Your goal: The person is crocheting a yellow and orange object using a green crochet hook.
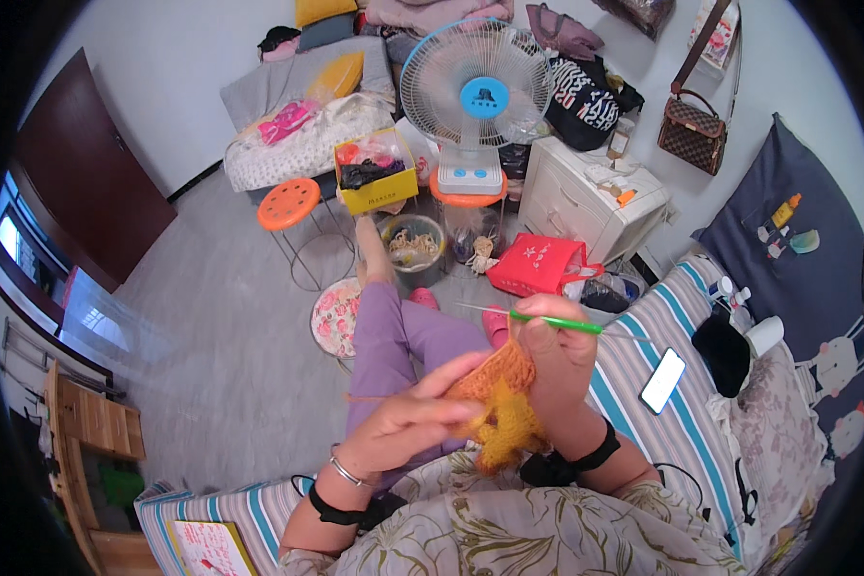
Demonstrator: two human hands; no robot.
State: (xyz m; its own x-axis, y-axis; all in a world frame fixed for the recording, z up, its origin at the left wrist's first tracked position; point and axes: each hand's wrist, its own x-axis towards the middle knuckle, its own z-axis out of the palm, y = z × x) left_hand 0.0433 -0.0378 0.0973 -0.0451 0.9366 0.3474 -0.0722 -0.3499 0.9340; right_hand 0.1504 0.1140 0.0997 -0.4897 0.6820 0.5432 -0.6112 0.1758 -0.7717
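Note:
In front of my lap, my left hand (415, 415) pinches a piece of crochet work (511, 420) in orange and mustard-yellow yarn between thumb and fingers. The upper part is a flat orange edge; the lower part hangs down in fuzzy yellow lobes. My right hand (559, 370) is closed around a crochet hook (562, 324) with a green handle, its thin metal shaft pointing left above the work. The right fingers also lie against the right side of the piece. A thin strand of orange yarn (363, 397) runs to the left past my left hand.
I sit on a striped bed (610, 379) with a phone (662, 381) lying to my right. Ahead are a fan (477, 96) on an orange stool, another orange stool (290, 204), a yellow box (382, 192), a bin (415, 245), a red bag (538, 266) and a white cabinet (576, 197).

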